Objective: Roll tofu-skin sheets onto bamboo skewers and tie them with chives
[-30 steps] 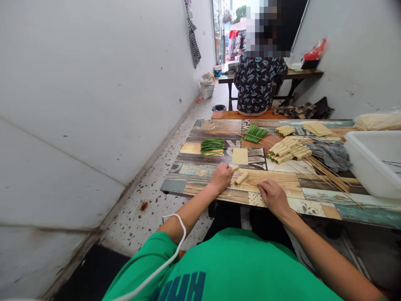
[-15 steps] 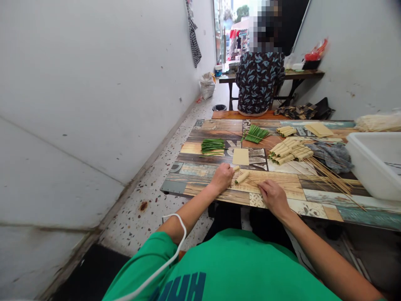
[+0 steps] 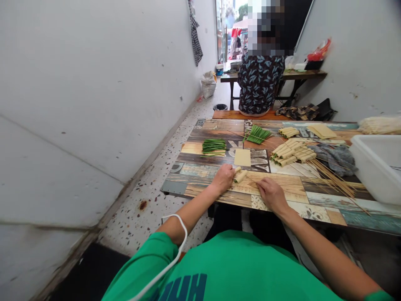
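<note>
My left hand [image 3: 223, 179] is closed at the table's near side, its fingers round one end of a pale tofu-skin roll [image 3: 238, 169]. Right beside it lies a second roll [image 3: 240, 177], with green showing at its end. My right hand [image 3: 272, 194] pinches a thin bamboo skewer [image 3: 252, 180] that points left toward this second roll; whether the tip has entered it is too small to tell. Beyond my hands are a flat square tofu sheet [image 3: 242, 157] and a bundle of cut green chives [image 3: 213, 146].
Finished-looking rolls [image 3: 290, 151] are piled to the right, by loose skewers [image 3: 338, 179] and a grey cloth [image 3: 336, 159]. A white plastic tub [image 3: 360, 167] stands at the right. More chives [image 3: 257, 134] and sheets [image 3: 322, 131] lie farther back. A person [image 3: 261, 85] sits beyond the table.
My right hand has shifted slightly left with the skewer. The second roll now sits closer to the roll in my left hand. The camera view has moved a little.
</note>
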Tool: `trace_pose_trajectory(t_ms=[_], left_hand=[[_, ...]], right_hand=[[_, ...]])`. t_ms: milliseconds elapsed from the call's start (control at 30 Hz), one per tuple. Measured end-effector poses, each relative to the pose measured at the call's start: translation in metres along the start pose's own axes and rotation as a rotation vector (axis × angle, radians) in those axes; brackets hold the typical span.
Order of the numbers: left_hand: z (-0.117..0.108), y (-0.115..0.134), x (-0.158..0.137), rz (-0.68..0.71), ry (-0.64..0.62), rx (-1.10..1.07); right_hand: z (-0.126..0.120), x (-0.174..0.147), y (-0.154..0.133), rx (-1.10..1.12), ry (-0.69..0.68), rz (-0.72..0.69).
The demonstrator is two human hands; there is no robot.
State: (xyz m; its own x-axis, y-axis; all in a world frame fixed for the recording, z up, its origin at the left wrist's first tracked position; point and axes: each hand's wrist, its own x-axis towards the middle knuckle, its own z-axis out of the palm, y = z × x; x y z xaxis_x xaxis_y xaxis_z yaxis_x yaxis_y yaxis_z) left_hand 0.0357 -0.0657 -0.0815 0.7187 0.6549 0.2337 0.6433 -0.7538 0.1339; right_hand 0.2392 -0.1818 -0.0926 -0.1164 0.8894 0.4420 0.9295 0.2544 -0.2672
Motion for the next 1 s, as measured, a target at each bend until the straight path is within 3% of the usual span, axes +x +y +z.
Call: trace_pose_trajectory(t_ms=[500,733,867,1000], left_hand=[[-0.005,-0.007,0.005,0.064,-0.072,-0.032],[-0.004,0.001,-0.010,-0.017,0.048,-0.146],[0.002,0.006,-0.022,-0.019,0.176,-0.272],[0.000,0.000,-0.002,0.073,0.139,-0.128]], right_hand=[[0.012,0.026,-0.005,-0.023,-0.026,-0.040],[0.009,0.022,-0.007,-0.011,0.032,-0.059],[-0.005,0.004,0.018,-0.005,0.090,-0.026],[-0.027,-0.017,0.074,-0.058,0.144,0.062]])
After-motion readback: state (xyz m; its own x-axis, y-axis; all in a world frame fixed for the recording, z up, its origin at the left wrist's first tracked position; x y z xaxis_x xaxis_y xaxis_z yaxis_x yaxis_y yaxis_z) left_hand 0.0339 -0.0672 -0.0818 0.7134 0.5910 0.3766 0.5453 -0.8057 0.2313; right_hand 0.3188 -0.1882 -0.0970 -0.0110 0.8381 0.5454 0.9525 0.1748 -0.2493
